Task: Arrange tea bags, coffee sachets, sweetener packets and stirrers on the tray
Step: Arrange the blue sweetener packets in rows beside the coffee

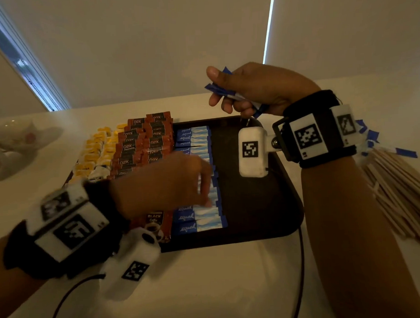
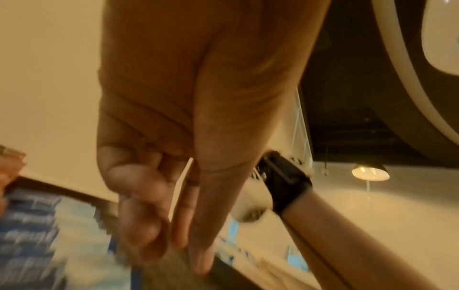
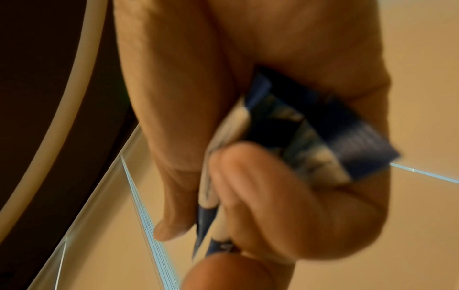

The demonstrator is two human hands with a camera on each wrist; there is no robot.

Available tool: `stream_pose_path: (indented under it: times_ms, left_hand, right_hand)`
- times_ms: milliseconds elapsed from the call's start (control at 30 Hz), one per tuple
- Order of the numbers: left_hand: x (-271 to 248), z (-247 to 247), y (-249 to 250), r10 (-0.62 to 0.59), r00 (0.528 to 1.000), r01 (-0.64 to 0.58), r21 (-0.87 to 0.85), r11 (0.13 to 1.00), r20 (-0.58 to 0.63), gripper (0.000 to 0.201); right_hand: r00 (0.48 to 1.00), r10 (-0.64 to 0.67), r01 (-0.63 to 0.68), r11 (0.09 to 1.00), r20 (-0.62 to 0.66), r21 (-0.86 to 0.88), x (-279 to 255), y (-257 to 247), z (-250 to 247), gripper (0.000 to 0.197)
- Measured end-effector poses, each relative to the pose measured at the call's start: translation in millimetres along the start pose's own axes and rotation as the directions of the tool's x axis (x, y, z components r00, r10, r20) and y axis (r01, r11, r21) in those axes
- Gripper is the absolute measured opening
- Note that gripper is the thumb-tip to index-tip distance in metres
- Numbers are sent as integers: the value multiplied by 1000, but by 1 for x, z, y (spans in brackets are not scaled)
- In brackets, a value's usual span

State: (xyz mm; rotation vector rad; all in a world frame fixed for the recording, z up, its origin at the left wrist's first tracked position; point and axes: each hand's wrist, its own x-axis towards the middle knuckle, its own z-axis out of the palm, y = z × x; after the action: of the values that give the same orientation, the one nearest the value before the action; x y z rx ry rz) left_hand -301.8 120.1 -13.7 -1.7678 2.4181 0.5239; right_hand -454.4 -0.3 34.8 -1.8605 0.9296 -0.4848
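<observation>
While we work across the tray (image 1: 288, 191) from nine o'clock toward three, the yellow tea bags (image 1: 94, 148) fill its nine o'clock edge, the brown coffee sachets (image 1: 142, 144) sit just beside them, and the column of blue sweetener packets (image 1: 194, 138) runs down the middle. Our left hand (image 1: 162, 184) hovers over that blue column, fingers loosely extended and gripping nothing we can see; the left wrist view shows the fingers (image 2: 139, 206) relaxed and apart above the blurred packets. At twelve o'clock over the tray, our right hand (image 1: 256, 88) is clenched round a small bundle of spare packets (image 1: 223, 91), thumb on top, and the right wrist view confirms the bundle (image 3: 310, 133) pinched between thumb and curled fingers. The tray's three o'clock half is bare dark surface. Past our right forearm, at three o'clock on the bench (image 1: 208, 289), lies the heap of wooden stirrers (image 1: 400, 195) with a few loose blue packets (image 1: 370, 134) near it.

We judge the packets light, thin and limp, apt to slide over one another, so each is best pinched by a short edge and laid flat. The stirrers look stiff and light; we would gather them round the middle.
</observation>
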Motion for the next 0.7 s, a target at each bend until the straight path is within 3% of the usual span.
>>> stream_pose_path:
  times_ms: [67, 100, 167, 200, 300, 433, 700]
  left_hand:
    - [-1, -24, -7, -86, 974, 69, -87, 994, -207, 15]
    - [-2, -36, -11, -127, 937, 66, -191, 979, -325, 17]
    - [-2, -54, -18, -168, 850, -27, -359, 933, -499, 28]
    - [-1, -59, -20, -178, 828, -68, -410, 910, -532, 34]
    - [5, -61, -18, -185, 819, -161, -527, 834, -543, 28]
    - [9, -57, -23, -183, 789, -210, -537, 817, -587, 8]
    - [10, -55, -28, -212, 839, -264, -715, 648, -502, 10]
  right_hand:
    - [1000, -3, 3, 1000, 25, 10, 1, 0, 3, 58]
    - [999, -8, 7, 1000, 42, 16, 1, -1, 4, 60]
    - [997, -20, 18, 1000, 79, 25, 2, -3, 9, 62]
    - [995, -24, 21, 999, 95, 29, 3, -3, 12, 62]
    - [989, -26, 20, 999, 144, 45, 3, -6, 19, 62]
    - [980, -40, 34, 999, 194, 36, 4, -5, 18, 42]
    - [975, -44, 32, 998, 218, 56, 1, -1, 12, 19]
